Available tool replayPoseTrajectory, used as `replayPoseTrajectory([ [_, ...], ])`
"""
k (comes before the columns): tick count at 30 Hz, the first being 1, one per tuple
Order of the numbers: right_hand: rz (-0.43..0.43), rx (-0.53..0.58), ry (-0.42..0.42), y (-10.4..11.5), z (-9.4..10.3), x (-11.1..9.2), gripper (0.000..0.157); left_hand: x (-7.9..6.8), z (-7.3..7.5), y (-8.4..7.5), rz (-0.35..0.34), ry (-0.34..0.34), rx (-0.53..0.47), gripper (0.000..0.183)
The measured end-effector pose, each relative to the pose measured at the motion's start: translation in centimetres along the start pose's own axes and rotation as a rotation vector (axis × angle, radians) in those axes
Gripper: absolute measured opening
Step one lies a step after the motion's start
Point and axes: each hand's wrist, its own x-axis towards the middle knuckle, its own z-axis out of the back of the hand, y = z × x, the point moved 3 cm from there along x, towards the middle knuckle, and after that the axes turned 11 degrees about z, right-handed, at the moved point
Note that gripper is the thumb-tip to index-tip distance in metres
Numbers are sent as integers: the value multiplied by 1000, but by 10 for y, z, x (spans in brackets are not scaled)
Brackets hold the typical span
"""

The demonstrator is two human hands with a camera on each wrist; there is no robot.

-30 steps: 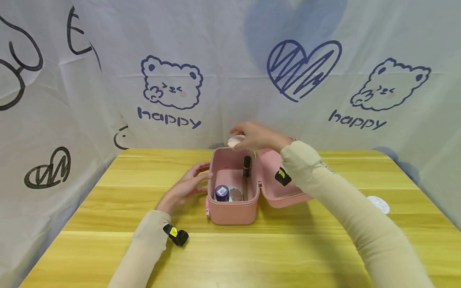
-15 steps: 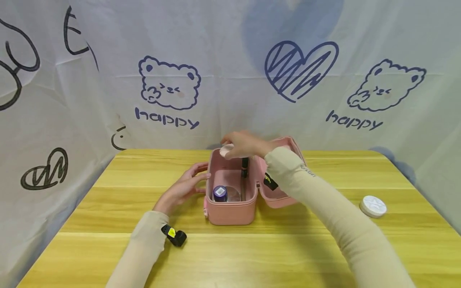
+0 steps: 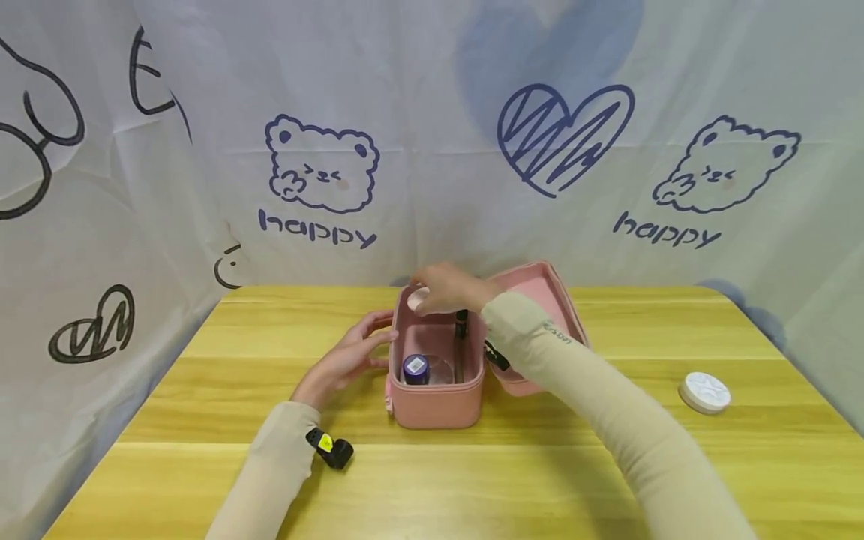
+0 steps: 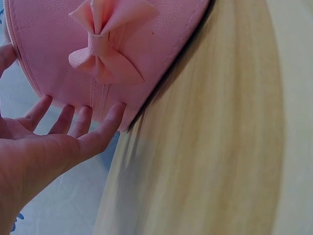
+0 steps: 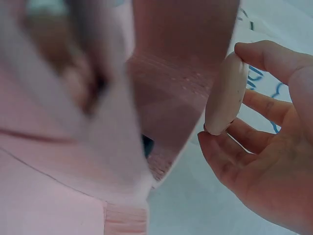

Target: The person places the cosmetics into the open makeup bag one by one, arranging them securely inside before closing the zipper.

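Note:
A pink cosmetic case (image 3: 437, 406) stands on the table with its lid (image 3: 540, 296) opened out to the right. My left hand (image 3: 347, 356) steadies the case's left side, its fingertips touching the wall below a pink bow (image 4: 100, 44) in the left wrist view. Between thumb and fingers, my right hand (image 3: 448, 289) pinches a pale, smooth, rounded compact (image 5: 227, 93), held at the back of the case's opening. Inside the case are a purple-capped jar (image 3: 415, 367), a clear round item (image 3: 440, 370) beside it, and a dark tube (image 3: 461, 324) along the right wall.
A round white case with a star-like pattern (image 3: 705, 392) lies on the wooden table (image 3: 526, 480) at the right. Behind the table hangs a printed white cloth (image 3: 432, 187). The lid sits under my right forearm.
My right hand has come down and slightly left with the compact, from above the case to its back opening. The left hand stays against the case. More of the lid shows now.

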Motion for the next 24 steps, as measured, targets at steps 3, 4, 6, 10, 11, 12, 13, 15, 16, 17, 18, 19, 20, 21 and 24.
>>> replayPoseTrajectory([
  [3,5,5,-4,0,-5,0,47,0,0,2,0,-1,1,58],
  [4,4,11,-8,0,-6,0,46,0,-1,2,0,-1,1,57],
  [6,-7,21,-16,1,-6,0,46,0,-1,2,-2,-1,-1,57],
  [10,-18,15,-31,2,-5,1,48,1,0,2,-2,0,-2,57],
  [11,-23,14,-34,2,-5,1,49,1,0,2,-1,0,-3,57],
  [12,-27,7,-39,3,-5,1,50,1,0,2,0,0,-4,57],
  [13,-29,-1,-41,3,-5,1,52,1,0,2,0,0,-4,56],
  [15,-35,-20,-38,4,-4,1,56,1,0,2,2,-1,-5,57],
  [16,-40,-24,-33,4,-4,0,57,1,0,1,3,-1,-5,57],
  [17,-45,-27,-29,4,-4,0,59,1,0,1,3,2,-5,57],
  [18,-47,-34,-26,4,-4,-1,60,1,0,1,5,1,-5,57],
  [19,-47,-39,-23,4,-4,-1,61,1,0,1,6,1,-4,57],
  [20,-48,-43,-21,4,-4,-1,61,1,0,1,8,0,-2,57],
  [21,-49,-45,-20,4,-4,-1,61,1,0,1,8,0,0,58],
  [24,-50,-53,-13,4,-3,-1,61,0,0,0,11,-2,2,58],
])
